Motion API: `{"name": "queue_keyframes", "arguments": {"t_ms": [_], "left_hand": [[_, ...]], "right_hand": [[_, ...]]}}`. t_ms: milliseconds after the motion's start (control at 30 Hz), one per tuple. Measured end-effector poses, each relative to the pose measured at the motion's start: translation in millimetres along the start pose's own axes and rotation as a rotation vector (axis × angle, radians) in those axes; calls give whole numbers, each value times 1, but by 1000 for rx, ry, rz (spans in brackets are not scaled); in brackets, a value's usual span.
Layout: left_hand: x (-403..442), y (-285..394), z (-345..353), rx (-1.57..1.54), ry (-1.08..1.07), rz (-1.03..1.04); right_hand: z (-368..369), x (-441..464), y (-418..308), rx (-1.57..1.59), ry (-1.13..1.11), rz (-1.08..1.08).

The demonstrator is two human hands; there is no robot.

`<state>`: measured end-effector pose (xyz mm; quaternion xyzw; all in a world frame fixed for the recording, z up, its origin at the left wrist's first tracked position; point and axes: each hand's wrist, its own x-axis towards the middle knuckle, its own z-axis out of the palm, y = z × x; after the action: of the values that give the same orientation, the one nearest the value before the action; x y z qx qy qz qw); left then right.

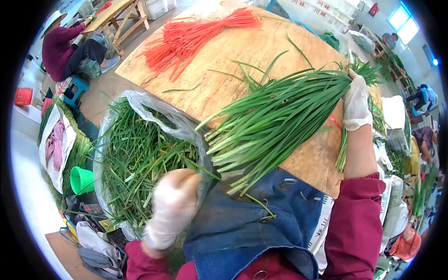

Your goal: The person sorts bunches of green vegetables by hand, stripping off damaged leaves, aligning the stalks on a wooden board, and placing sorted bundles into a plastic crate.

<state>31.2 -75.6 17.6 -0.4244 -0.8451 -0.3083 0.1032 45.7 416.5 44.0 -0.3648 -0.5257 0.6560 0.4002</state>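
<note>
My right hand [357, 100], in a whitish glove, is closed round the leafy end of a bunch of long green stalks [289, 121]. The pale stalk ends fan out to the left, over the near edge of the wooden board [252, 46]. My left hand [175, 200], gloved too, is smeared by motion above the near side of a clear plastic bag [99, 158] full of loose green leaves [135, 154]; its fingers cannot be made out. Loose leaves lie on the board behind the bunch.
A pile of red ties [200, 37] lies on the board's far side. Left of the bag stands a green cup [81, 180]. A blue apron [252, 224] covers my lap. One person [65, 46] sits at the far left by another table; several people are at the right.
</note>
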Motion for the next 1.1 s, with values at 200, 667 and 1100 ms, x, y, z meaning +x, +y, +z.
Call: {"name": "queue_keyframes", "arguments": {"t_ms": [200, 667, 1100], "left_hand": [[38, 3, 74, 141, -72, 160], [-46, -68, -69, 507, 165, -396], [19, 33, 83, 240, -295, 26]], "right_hand": [[-1, -20, -5, -164, 4, -64], [-10, 14, 19, 197, 64, 73], [-21, 35, 32, 189, 107, 110]]}}
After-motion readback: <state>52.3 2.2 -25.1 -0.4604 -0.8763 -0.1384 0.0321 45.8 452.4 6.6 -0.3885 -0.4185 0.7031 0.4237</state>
